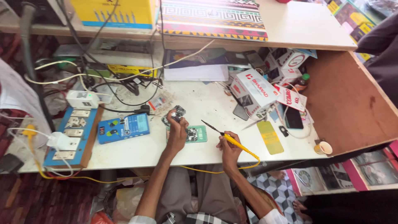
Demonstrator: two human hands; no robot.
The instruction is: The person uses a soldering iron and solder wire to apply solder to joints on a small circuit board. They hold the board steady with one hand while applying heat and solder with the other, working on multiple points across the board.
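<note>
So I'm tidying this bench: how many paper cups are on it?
1. A small paper cup stands at the desk's front right edge, beside the brown board. Others may be hidden behind the boxes.

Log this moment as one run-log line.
left hand: holds circuit board | right hand: grips yellow soldering iron, tip raised | green mat under the work

Both forearms are bare and reach forward from the bottom of the view, with the sleeves pushed up near the elbows; the left hand (177, 132) lies further ahead, palm down, its fingers bent and pressed downward; the right hand (229, 150) is closed in a pen-like grip, probably thumb against forefinger; the wrist bends slightly inward; the hands stay apart.
</note>
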